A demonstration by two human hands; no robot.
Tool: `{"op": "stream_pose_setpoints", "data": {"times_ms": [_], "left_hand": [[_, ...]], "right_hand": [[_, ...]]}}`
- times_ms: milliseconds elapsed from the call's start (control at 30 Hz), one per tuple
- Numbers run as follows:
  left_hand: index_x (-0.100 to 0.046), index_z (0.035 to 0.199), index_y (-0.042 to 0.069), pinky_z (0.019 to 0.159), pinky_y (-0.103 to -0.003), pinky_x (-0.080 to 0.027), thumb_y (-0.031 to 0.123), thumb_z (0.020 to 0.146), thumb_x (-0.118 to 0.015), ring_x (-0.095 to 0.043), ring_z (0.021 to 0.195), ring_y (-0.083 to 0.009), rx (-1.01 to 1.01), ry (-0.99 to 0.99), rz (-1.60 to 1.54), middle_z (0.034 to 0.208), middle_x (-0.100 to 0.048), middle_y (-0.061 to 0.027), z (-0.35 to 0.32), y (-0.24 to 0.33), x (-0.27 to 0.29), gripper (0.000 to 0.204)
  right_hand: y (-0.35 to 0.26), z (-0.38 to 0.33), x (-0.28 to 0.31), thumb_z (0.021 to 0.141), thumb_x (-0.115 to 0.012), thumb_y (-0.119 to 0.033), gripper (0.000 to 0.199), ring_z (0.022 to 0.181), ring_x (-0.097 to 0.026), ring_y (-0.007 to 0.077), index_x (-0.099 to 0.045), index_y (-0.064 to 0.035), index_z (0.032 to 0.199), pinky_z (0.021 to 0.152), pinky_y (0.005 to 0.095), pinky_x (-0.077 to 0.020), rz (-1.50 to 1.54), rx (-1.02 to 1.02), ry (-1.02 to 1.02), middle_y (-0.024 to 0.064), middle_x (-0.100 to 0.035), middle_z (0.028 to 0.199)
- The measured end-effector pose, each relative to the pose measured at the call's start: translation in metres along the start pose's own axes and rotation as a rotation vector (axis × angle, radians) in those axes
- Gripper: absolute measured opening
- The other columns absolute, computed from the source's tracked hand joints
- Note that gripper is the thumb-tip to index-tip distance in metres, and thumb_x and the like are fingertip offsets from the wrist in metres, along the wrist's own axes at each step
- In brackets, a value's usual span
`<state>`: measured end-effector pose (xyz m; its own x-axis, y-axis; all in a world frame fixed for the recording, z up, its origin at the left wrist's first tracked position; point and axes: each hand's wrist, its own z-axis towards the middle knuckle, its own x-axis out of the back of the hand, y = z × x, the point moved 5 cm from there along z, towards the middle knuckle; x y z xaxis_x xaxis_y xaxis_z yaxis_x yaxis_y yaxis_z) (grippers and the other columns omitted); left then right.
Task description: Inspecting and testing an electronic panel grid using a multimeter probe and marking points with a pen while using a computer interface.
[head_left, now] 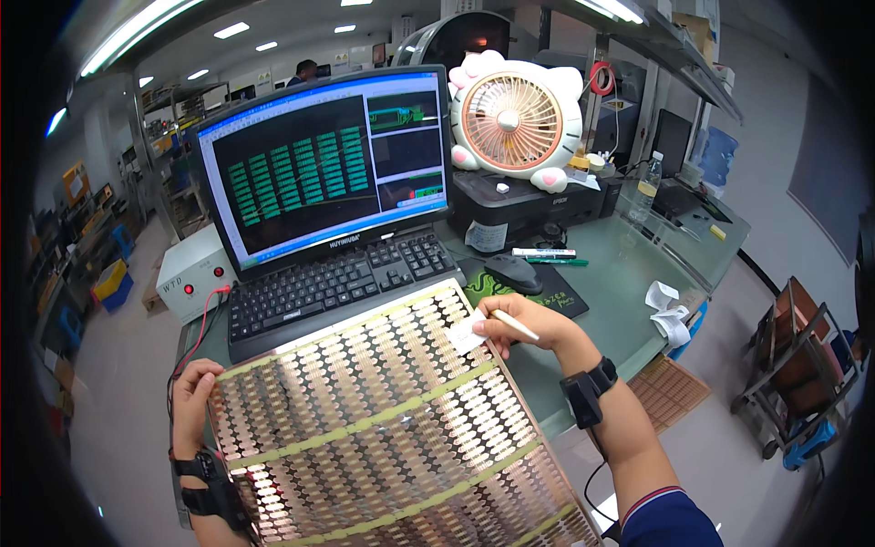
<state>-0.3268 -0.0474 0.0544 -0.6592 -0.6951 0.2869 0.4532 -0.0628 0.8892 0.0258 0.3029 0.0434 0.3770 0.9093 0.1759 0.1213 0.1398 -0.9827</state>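
Note:
A large copper-coloured circuit panel (365, 401) with rows of repeated shapes and yellow-green strips leans toward me, its far edge close to the keyboard. My left hand (193, 397) grips its left edge, thumb and fingers closed on it. At the upper right corner my right hand (533, 324) is closed round a cream pen-like stick (513, 325) that points up to the left. A small white slip of paper (463, 335) lies against the panel's corner at the right fingertips; whether the fingers pinch it too I cannot tell. Both wrists wear black strapped devices.
Beyond the panel are a keyboard (342, 281) and a monitor (319, 169). A mouse (512, 273), markers (544, 253), a black printer (510, 214) with a white-pink fan (513, 123), and a bottle (646, 187) stand to the right. A white box (193, 273) is at left, a cart (793, 360) far right.

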Motion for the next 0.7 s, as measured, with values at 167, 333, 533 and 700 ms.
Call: {"op": "stream_pose_setpoints", "data": {"times_ms": [167, 333, 533, 700], "left_hand": [[-0.066, 0.086, -0.003, 0.087, -0.029, -0.040, 0.013, 0.088, -0.054, -0.052, 0.100, -0.0175, -0.064, 0.049, 0.237, 0.102, -0.055, -0.0083, -0.004, 0.012, -0.002, 0.020], [-0.070, 0.087, 0.000, 0.088, -0.033, -0.040, 0.015, 0.087, -0.055, -0.051, 0.106, -0.0217, -0.052, 0.046, 0.366, 0.106, -0.056, -0.0111, -0.003, 0.013, -0.005, 0.021], [-0.072, 0.088, 0.003, 0.093, -0.036, -0.037, 0.016, 0.086, -0.056, -0.049, 0.108, -0.0250, -0.073, 0.063, 0.435, 0.107, -0.059, -0.0122, -0.005, 0.015, -0.002, 0.020], [-0.073, 0.088, 0.005, 0.094, -0.037, -0.037, 0.015, 0.085, -0.058, -0.049, 0.106, -0.0254, -0.075, 0.080, 0.440, 0.105, -0.060, -0.0110, -0.006, 0.017, -0.005, 0.018]], "right_hand": [[-0.032, -0.008, 0.010, 0.092, -0.059, -0.019, 0.020, 0.057, -0.058, 0.0084, -0.060, -0.0003, 0.098, 0.048, 0.0234, -0.0483, -0.241, 0.101, 0.465, 0.0054, -0.063, 0.072], [-0.059, 0.028, 0.026, 0.097, -0.049, -0.018, 0.019, 0.061, -0.059, 0.0098, -0.057, -0.0007, 0.098, 0.056, 0.0225, -0.0483, -0.203, 0.250, 0.346, 0.0075, -0.067, 0.079], [-0.052, 0.099, 0.036, 0.097, -0.050, -0.017, 0.020, 0.088, -0.066, 0.0153, -0.058, 0.0015, 0.097, 0.076, 0.0272, -0.0507, -0.301, 0.331, 0.251, 0.0113, -0.068, 0.088], [-0.038, 0.147, 0.041, 0.091, -0.060, -0.018, 0.017, 0.091, -0.065, 0.0205, -0.061, -0.0028, 0.098, 0.080, 0.0331, -0.0492, -0.579, 0.306, 0.215, 0.0105, -0.068, 0.093]]}}
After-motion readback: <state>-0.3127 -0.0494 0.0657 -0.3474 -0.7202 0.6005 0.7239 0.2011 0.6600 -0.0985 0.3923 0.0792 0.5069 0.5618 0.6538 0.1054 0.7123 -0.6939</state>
